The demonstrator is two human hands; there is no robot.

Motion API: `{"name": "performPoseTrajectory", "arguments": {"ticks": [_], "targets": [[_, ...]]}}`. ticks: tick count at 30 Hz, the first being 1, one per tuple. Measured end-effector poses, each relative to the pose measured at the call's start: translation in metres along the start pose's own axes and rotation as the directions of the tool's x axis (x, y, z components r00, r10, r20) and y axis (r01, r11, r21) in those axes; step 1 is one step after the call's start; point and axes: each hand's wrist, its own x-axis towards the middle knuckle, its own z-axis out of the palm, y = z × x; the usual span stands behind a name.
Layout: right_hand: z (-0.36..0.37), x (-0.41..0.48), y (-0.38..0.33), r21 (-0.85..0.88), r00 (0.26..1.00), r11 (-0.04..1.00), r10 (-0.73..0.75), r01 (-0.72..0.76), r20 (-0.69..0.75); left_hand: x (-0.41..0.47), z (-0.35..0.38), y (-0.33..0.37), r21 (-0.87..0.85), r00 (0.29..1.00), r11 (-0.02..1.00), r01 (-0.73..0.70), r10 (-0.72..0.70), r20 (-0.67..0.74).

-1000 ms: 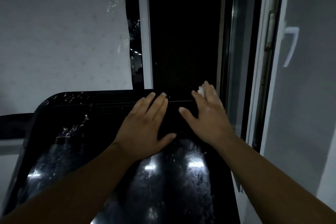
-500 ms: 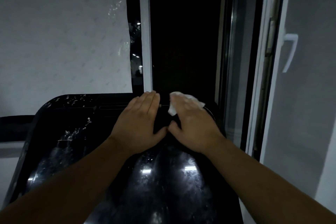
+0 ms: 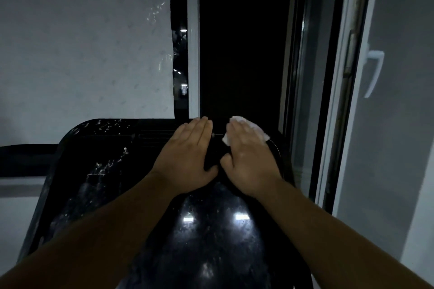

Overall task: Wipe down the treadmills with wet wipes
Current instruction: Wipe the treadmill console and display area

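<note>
Head view: wet wipe (image 3: pixel 257 129) under my right hand (image 3: pixel 250 164), at the treadmill console (image 3: pixel 94 171) far edge.
Right fingers lie straight and together, pressing the wipe flat. My left hand (image 3: pixel 187 159), fingers straight and together, rests just left of it, across the edge's leftward run.

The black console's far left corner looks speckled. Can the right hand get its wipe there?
Probably not directly: the left hand lies flat on the glossy black console between the right hand, pressing the white wet wipe, and that corner.
</note>
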Motion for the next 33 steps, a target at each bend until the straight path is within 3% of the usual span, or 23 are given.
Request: {"name": "performPoseTrajectory", "arguments": {"ticks": [5, 9, 12, 15, 17, 22, 26, 31, 33], "targets": [[0.015, -0.053, 0.018, -0.169, 0.997, 0.983, -0.066, 0.074, 0.049, -0.016, 0.004, 0.011, -0.006, 0.998, 1.0, 0.029, -0.029, -0.059], [0.03, -0.068, -0.002, -0.059, 0.999, 0.998, 0.016, -0.013, 0.049, -0.046, 0.025, 0.039, -0.115, 0.993, 0.992, 0.045, -0.057, -0.104], [0.029, -0.095, -0.002, -0.076, 0.996, 0.996, -0.036, 0.042, 0.082, -0.062, 0.037, 0.046, -0.129, 0.995, 0.991, 0.025, -0.037, -0.093], [0.023, -0.091, 0.007, -0.153, 0.995, 0.983, 0.102, -0.103, -0.015, -0.066, 0.038, 0.045, -0.071, 0.998, 0.998, -0.003, -0.001, -0.066], [0.025, -0.075, -0.007, -0.087, 0.979, 0.975, 0.202, -0.202, -0.012, -0.066, 0.038, 0.045, -0.064, 0.998, 0.998, 0.0, -0.004, -0.063], [0.034, -0.107, -0.018, -0.078, 0.999, 0.996, 0.039, -0.036, 0.03, -0.066, 0.039, 0.044, -0.047, 0.998, 0.999, -0.006, 0.003, -0.058], [0.03, -0.086, -0.011, -0.087, 0.961, 0.957, 0.275, -0.277, -0.033, -0.067, 0.039, 0.045, -0.048, 0.999, 0.999, 0.005, -0.006, -0.033], [0.03, -0.119, -0.022, -0.108, 0.988, 0.987, 0.131, -0.122, 0.08, -0.066, 0.04, 0.045, -0.041, 0.999, 0.999, -0.002, 0.0, -0.052], [0.027, -0.131, -0.015, -0.143, 0.984, 0.975, 0.174, -0.168, 0.036, -0.067, 0.04, 0.045, -0.044, 0.999, 0.999, 0.008, -0.01, -0.048]]}}
